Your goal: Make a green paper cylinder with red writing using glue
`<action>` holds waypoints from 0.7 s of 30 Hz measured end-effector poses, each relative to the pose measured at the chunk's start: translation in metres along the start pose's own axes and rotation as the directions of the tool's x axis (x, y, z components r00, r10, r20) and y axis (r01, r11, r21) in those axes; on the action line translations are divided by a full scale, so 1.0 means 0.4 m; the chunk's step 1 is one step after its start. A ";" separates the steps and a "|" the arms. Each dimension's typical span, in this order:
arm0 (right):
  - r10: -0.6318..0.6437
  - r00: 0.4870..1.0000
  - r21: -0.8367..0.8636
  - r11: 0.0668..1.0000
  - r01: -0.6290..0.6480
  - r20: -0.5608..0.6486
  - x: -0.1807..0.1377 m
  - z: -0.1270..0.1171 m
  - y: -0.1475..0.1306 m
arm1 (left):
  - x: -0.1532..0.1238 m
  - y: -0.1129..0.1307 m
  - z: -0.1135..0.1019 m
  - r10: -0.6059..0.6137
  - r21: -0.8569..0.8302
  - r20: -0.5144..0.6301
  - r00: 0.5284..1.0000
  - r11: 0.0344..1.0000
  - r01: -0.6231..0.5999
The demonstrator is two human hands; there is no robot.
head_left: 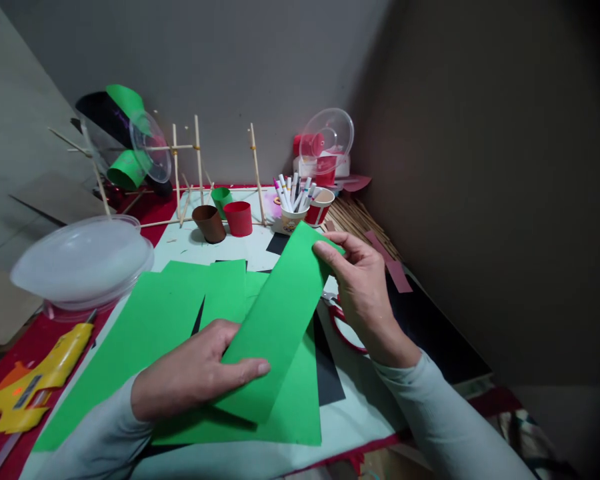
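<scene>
A long green paper strip point(280, 313) is held up over the table between both hands. My left hand point(195, 373) pinches its near end, thumb on top. My right hand point(360, 280) grips the far end with thumb and fingers closed on the edge. Under the strip lie larger green sheets point(155, 327) and black paper point(327, 380) on the pale work mat point(350, 413). Red-handled scissors point(343, 330) lie partly hidden under my right hand.
A yellow glue gun point(35, 383) lies at the left front beside clear plastic lids point(83, 260). Brown point(209, 223), red point(239, 218) and green paper cups, a cup of markers point(294, 200), a wooden stick frame point(197, 167) and bamboo skewers point(355, 220) stand behind.
</scene>
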State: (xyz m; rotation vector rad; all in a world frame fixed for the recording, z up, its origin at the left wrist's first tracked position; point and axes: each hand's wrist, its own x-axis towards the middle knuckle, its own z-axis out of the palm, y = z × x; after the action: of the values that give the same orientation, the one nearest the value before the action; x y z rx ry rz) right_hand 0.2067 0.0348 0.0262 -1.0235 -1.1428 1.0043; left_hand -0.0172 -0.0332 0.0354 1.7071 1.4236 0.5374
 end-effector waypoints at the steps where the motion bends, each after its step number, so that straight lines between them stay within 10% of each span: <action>1: -0.007 1.000 0.007 1.000 0.007 -0.021 0.003 -0.003 -0.002 | 0.000 0.000 -0.006 -0.007 -0.009 -0.010 1.000 1.000 0.007; 6: -0.054 0.990 0.039 0.997 0.060 -0.133 0.015 -0.022 -0.011 | 0.012 -0.002 -0.045 -0.073 -0.313 0.009 0.997 0.947 0.072; 9: -0.060 0.986 0.073 0.995 0.072 -0.154 0.013 -0.027 -0.019 | 0.017 -0.008 -0.064 -0.189 -0.615 -0.169 0.967 0.787 0.047; 12: -0.028 0.995 0.107 0.994 0.038 -0.091 0.001 -0.023 -0.029 | 0.014 -0.006 -0.074 -0.267 -0.726 -0.433 0.861 0.670 -0.156; 18: 0.223 0.933 -0.018 0.974 -0.227 0.282 -0.021 -0.019 -0.041 | 0.012 -0.011 -0.085 -0.288 -0.532 -0.815 0.503 0.716 -0.451; 21: 0.299 0.856 -0.139 0.954 -0.264 0.422 -0.022 -0.023 -0.045 | 0.011 -0.031 -0.093 -0.263 -0.470 -0.857 0.442 0.751 -0.464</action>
State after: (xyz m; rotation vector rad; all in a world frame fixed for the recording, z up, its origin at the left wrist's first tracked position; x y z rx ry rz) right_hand 0.2163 0.0213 0.0407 -1.0760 -1.4328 1.4922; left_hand -0.0518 -0.0171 0.0456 0.8384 1.4676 2.0331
